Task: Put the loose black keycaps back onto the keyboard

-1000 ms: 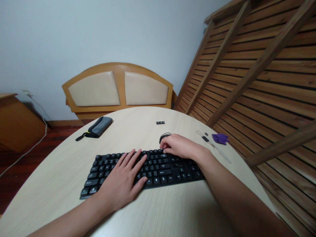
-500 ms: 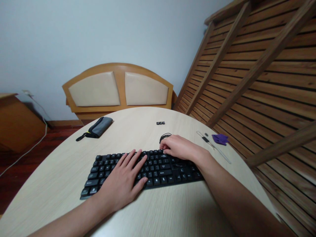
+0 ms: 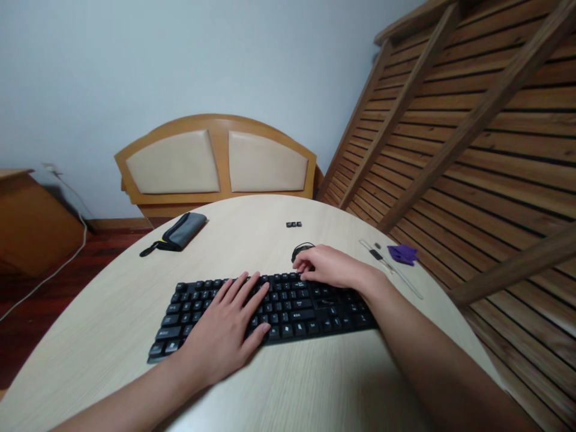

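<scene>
A black keyboard (image 3: 288, 315) lies across the front of the table, with a dark gap among its keys near the right side. My left hand (image 3: 227, 327) rests flat over its left half, fingers spread on the keys and thumb along the front edge. At the keyboard's back edge, right of centre, my right hand (image 3: 321, 264) is bent down with thumb and fingertips drawn together in a pinch. Anything between those fingertips is hidden. A coiled black cable (image 3: 300, 249) sits just behind them. Three small black keycaps (image 3: 294, 224) stand in a row farther back.
On the left of the round table (image 3: 252, 234) lies a grey pouch (image 3: 186, 231) with a black strap. To the right are a wire tool (image 3: 377, 255) with a black middle, a light rod (image 3: 407, 283) and a purple cloth (image 3: 402, 254). Wooden slats (image 3: 450, 180) lean beyond.
The camera view has shifted very slightly. My right hand stays at the keyboard's back edge with little movement, and my left hand keeps its place on the keys.
</scene>
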`<action>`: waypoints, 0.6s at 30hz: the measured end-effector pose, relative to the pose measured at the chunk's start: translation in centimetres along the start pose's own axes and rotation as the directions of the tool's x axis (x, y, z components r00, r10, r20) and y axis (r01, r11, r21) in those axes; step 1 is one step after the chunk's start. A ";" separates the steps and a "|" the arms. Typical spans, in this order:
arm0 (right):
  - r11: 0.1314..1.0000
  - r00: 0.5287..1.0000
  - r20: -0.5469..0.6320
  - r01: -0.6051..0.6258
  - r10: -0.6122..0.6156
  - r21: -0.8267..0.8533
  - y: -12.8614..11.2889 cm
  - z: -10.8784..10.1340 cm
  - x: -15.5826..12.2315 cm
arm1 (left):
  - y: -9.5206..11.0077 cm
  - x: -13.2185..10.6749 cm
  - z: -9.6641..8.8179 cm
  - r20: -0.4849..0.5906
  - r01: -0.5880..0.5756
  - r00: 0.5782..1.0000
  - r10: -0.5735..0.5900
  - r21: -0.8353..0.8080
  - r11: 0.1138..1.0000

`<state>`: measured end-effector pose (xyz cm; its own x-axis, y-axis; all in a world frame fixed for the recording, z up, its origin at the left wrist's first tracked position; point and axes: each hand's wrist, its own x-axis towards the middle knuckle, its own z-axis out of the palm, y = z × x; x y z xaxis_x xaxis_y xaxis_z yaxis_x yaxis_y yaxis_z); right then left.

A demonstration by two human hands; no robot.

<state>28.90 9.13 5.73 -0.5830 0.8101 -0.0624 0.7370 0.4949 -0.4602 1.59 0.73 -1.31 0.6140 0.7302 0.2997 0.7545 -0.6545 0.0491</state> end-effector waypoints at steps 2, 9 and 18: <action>0.995 1.000 0.010 0.014 -0.015 0.094 0.4 0.0 -0.1 | -0.1 0.0 -0.1 0.005 0.004 1.000 -0.004 -0.005 1.000; 0.962 0.996 0.010 0.085 -0.091 0.259 0.3 0.4 0.1 | -0.1 -0.4 -2.1 0.026 0.104 0.994 -0.103 -0.046 0.994; 0.843 0.994 0.057 0.050 -0.096 0.536 -0.1 2.0 0.7 | 0.4 -0.4 -1.0 -0.050 0.160 0.986 -0.160 0.004 0.987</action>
<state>27.73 9.03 3.99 -0.6694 0.7397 -0.0687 0.4087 0.2895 -0.8656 1.41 -0.04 -0.45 0.4733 0.8146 0.3352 0.8438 -0.5285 0.0929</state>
